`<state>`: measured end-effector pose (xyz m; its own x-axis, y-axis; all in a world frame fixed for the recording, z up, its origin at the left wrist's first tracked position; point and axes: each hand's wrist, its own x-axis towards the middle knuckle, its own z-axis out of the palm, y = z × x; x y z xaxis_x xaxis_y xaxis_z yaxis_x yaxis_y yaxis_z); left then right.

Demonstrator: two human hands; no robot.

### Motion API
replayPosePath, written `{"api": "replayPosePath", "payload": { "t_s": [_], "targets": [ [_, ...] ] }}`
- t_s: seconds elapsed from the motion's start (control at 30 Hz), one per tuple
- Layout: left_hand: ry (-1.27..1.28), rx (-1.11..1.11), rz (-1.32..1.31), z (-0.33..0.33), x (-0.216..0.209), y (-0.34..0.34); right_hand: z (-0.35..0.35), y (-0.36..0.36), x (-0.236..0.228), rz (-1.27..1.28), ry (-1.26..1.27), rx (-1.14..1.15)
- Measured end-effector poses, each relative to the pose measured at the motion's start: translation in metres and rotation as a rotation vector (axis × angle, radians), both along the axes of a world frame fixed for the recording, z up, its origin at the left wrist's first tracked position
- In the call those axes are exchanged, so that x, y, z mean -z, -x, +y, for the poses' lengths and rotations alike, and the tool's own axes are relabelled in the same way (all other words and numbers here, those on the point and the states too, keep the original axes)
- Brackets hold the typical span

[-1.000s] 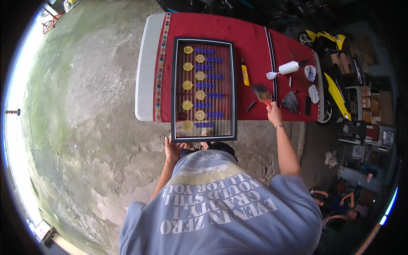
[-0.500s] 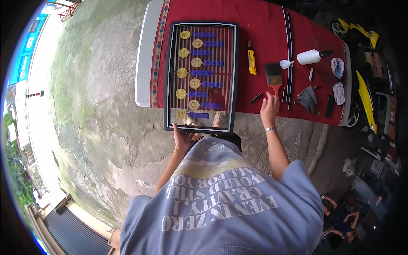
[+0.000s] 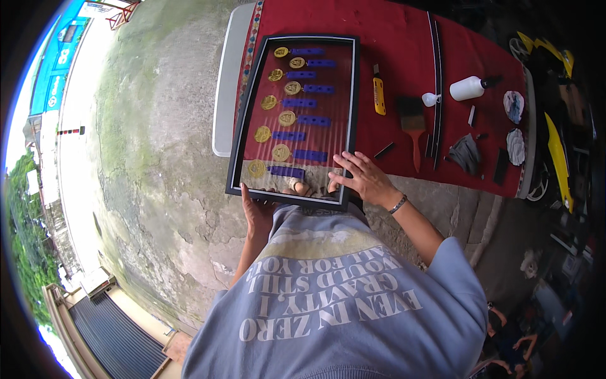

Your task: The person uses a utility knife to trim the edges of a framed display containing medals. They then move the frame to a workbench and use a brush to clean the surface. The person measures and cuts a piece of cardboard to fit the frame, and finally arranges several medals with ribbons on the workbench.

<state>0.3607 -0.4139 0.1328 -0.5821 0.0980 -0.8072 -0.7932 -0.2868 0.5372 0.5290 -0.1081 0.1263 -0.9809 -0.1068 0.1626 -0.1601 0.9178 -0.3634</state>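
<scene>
A black-rimmed shadow-box frame (image 3: 354, 95) with a clear, reflective front overhangs the near edge of the red-covered table. Inside it are several gold medals (image 3: 286, 119) on purple ribbons, staggered in two columns. My left hand (image 3: 257, 215) grips the frame's lower left corner, thumb along the rim and fingers underneath. Spread over the lower right of the clear front, the fingers of my right hand (image 3: 369, 183) appear to rest on it near the rim. A wide paintbrush (image 3: 416, 145) with dark bristles and a reddish handle lies to the right of the frame.
On the red cloth (image 3: 391, 38) lie a yellow utility knife (image 3: 379, 96), long black strips (image 3: 437, 76), a white bottle (image 3: 466, 88), a grey rag (image 3: 466, 153) and crumpled white cloths (image 3: 515, 147). Rough concrete floor (image 3: 170, 158) spreads to the left. Other people (image 3: 514, 347) are at lower right.
My right hand has moved left from beside the paintbrush's handle onto the frame's lower right part. The frame has tilted slightly, its near end shifting left, with my left hand still on it.
</scene>
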Motion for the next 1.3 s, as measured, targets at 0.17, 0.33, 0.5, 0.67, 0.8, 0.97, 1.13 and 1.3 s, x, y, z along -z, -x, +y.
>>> {"api": "replayPosePath", "payload": {
  "t_s": [0.17, 0.33, 0.5, 0.67, 0.8, 0.97, 1.13, 1.3],
  "targets": [
    [0.014, -0.016, 0.048, 0.006, -0.02, 0.0, 0.027, 0.022, -0.022, -0.054, -0.252, 0.163],
    [0.003, -0.021, 0.095, 0.015, -0.044, -0.002, 0.035, 0.01, -0.049, -0.163, -0.008, -0.016],
    [-0.022, -0.016, 0.102, 0.015, -0.048, -0.003, 0.009, 0.006, -0.085, -0.196, -0.007, -0.166],
    [-0.009, -0.004, 0.086, 0.016, -0.053, -0.002, -0.008, 0.005, -0.085, -0.198, 0.022, -0.081],
    [-0.021, -0.03, 0.074, 0.017, -0.048, -0.002, 0.007, 0.024, -0.071, -0.144, -0.041, 0.065],
    [-0.028, -0.035, 0.094, 0.012, -0.05, -0.003, 0.05, 0.035, -0.072, 0.01, 0.356, 0.359],
    [-0.122, 0.051, 0.158, 0.023, -0.087, 0.008, 0.061, 0.02, -0.045, 0.051, 0.215, 0.332],
    [-0.217, 0.206, 0.379, 0.051, -0.168, 0.039, 0.079, 0.08, -0.047, 0.399, 0.259, 0.206]
  ]
}}
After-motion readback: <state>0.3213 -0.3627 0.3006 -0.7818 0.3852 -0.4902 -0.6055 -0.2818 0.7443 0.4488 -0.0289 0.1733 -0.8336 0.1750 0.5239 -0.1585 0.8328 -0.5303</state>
